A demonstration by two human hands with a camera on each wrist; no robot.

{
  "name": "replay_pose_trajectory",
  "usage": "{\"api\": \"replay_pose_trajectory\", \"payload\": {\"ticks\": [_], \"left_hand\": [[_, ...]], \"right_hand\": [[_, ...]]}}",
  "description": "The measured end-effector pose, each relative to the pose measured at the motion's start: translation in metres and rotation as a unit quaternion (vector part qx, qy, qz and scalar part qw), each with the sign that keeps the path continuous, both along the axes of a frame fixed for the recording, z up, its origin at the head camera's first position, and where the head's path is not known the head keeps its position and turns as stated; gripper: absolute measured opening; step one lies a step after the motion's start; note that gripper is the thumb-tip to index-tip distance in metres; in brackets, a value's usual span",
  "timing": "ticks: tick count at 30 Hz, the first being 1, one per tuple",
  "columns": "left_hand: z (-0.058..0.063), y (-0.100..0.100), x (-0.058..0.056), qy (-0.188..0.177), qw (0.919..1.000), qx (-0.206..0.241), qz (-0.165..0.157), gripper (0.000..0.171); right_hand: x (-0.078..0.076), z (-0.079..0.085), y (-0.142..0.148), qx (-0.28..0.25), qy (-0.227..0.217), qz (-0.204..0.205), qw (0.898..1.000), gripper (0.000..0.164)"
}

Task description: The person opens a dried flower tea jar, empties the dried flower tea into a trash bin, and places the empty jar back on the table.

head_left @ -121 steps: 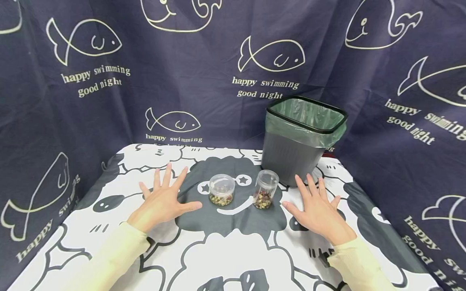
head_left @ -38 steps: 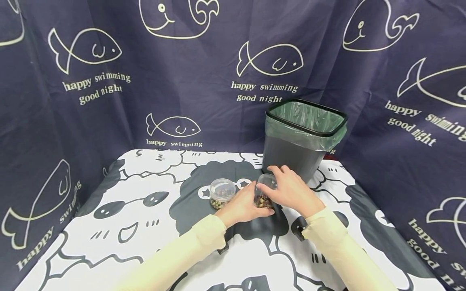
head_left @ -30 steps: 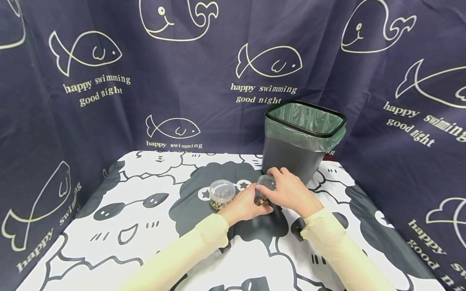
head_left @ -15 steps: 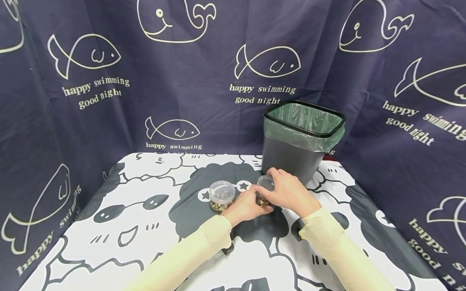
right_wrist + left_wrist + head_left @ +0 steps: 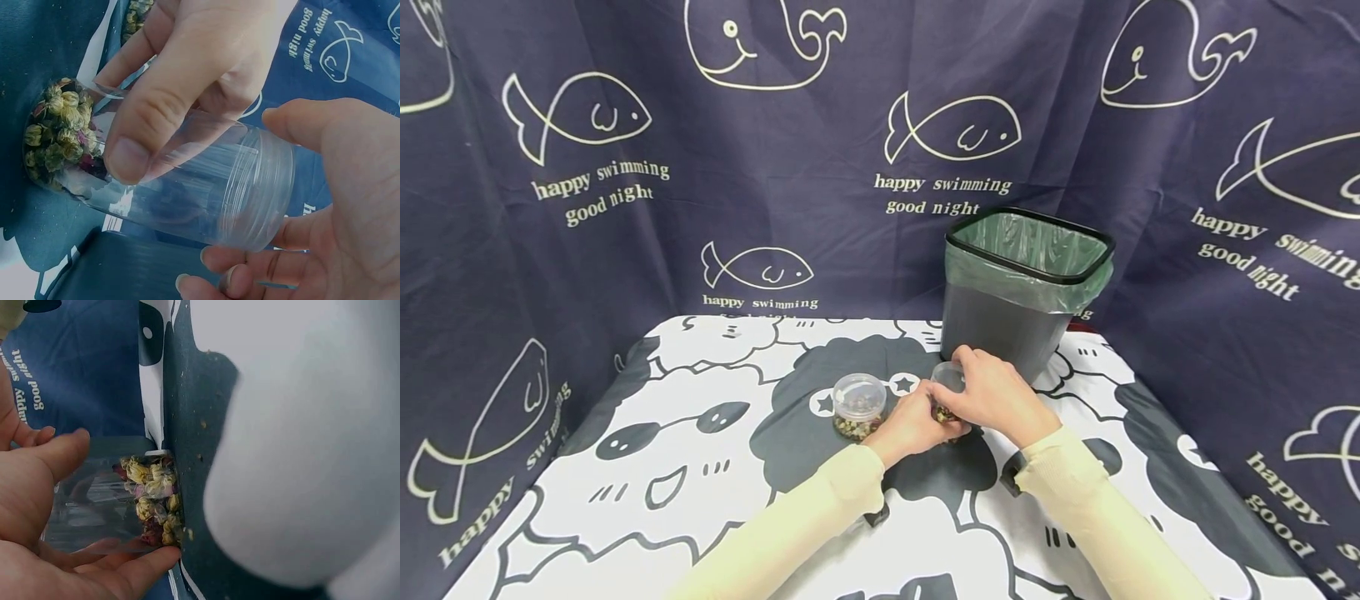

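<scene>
A tall clear jar (image 5: 187,181) stands upright, its bottom part filled with dried yellow and dark red flower buds (image 5: 153,494). My left hand (image 5: 917,427) grips the jar's body, thumb laid across the near side in the right wrist view. Around the clear lid (image 5: 269,187) curl the thumb and fingers of my right hand (image 5: 1000,396), reaching from above and the right. The lid sits on the jar's mouth. Just left of my left hand is a shorter, wider lidded jar (image 5: 859,398), also with dried flowers at its bottom.
A grey bin (image 5: 1000,325) with a green liner stands behind my right hand. The table is covered by a black-and-white cartoon cloth (image 5: 662,433). A dark blue printed curtain (image 5: 820,192) hangs at the back and sides. Small crumbs (image 5: 203,424) lie on the cloth.
Both hands came in from spread positions at either side to the tall jar, left on its body, right on its lid. During the last second they barely shift.
</scene>
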State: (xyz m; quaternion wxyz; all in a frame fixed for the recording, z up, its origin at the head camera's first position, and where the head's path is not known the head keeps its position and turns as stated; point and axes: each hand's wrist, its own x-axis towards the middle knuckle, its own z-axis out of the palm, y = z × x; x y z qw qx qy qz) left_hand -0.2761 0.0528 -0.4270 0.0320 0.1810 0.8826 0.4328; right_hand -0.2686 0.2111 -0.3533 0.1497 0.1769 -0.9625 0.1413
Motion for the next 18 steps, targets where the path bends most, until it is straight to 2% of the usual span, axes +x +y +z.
{"api": "replay_pose_trajectory", "payload": {"ticks": [18], "left_hand": [[-0.0007, 0.0021, -0.0011, 0.010, 0.9998, -0.004, 0.017, 0.055]], "right_hand": [[-0.0023, 0.0005, -0.0004, 0.003, -0.002, -0.004, 1.000, 0.053]]}}
